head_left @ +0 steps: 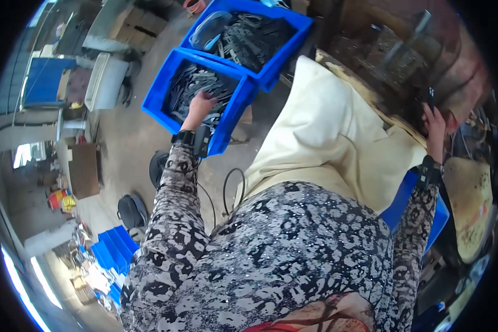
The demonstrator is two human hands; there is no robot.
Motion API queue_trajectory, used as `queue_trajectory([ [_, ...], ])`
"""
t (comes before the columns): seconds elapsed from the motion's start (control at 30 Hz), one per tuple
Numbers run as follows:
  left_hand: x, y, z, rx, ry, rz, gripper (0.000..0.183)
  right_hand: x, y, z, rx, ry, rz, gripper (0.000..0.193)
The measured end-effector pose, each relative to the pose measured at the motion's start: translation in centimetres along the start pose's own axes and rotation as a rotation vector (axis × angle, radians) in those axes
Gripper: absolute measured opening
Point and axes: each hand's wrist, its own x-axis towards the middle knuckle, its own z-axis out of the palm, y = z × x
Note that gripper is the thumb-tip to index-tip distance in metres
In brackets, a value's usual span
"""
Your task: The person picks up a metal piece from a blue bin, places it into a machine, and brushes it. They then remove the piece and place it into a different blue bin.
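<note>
On the left, my left hand (200, 109) reaches into the nearer blue bin (159, 108), its fingers curled down among dark flat strips (189, 83). What lies between those fingers, if anything, is hidden. Far to the right, my right hand (435, 126) is raised beside a dark, oily machine (390, 52). Its fingers are closed around a small dark piece (431, 95) that pokes up past the fingertips; the exact kind is too small to tell. A cream cloth (321, 119) covers my lap and reaches up against the machine's edge.
A second blue bin (303, 26) of similar strips, with a clear plastic piece (209, 30) in it, adjoins the first. Another blue container (438, 218) sits under my right forearm. A black cable (227, 185) loops beside my lap. A dark backpack-like object (131, 211) rests at left.
</note>
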Motion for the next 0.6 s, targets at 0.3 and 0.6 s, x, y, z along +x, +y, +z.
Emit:
queue_trajectory([
  [0.3,-3.4,7.1,-6.2,-0.903,-0.070,0.125,0.024,1.3,0.4,1.5,0.016,-0.023,-0.014,0.013],
  [0.6,-4.6,28.1,-3.1,-0.940,-0.361,0.463,0.023,1.3,0.7,1.7,-0.510,0.226,-0.362,0.024],
])
